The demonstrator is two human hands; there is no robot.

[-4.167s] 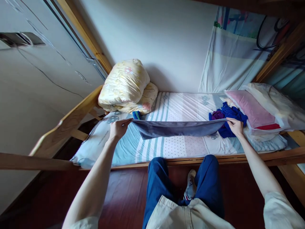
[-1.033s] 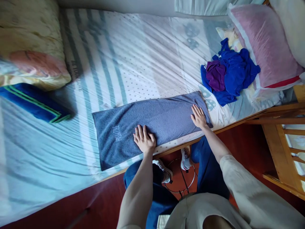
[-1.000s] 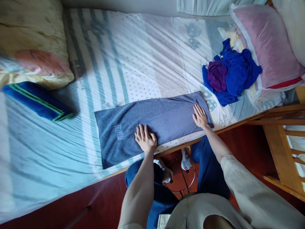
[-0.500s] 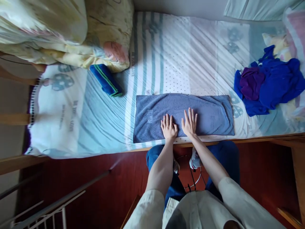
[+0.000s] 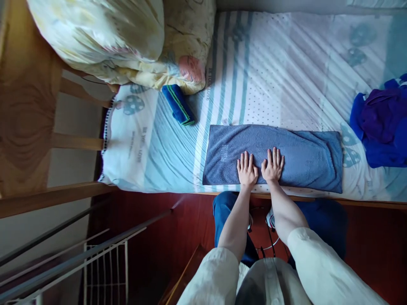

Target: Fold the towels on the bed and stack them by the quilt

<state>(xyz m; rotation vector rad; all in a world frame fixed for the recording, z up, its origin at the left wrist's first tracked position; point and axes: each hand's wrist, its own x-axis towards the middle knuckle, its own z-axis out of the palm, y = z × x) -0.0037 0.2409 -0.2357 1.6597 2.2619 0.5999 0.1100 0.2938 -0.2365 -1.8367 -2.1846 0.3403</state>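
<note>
A grey-blue towel (image 5: 305, 159) lies spread lengthwise along the near edge of the bed, with white lettering near its left end and wrinkles toward its right end. My left hand (image 5: 247, 170) rests flat on the towel, left of its middle, fingers stretched away from me. Close beside it, my right hand (image 5: 272, 165) also presses flat on the cloth with the fingers spread. Neither hand grips anything. A small gap separates the two thumbs.
A rolled blue cloth with green edging (image 5: 178, 105) lies left of the towel, by a yellow patterned pillow or quilt (image 5: 190, 55). Blue and purple clothes (image 5: 381, 123) are heaped at the right. A wooden bed frame (image 5: 79, 142) and a metal rack (image 5: 106, 271) stand at the left.
The view has swung left, so the bed's contents appear further right. Both hands remain flat on the towel, with the right hand slightly nearer the left.
</note>
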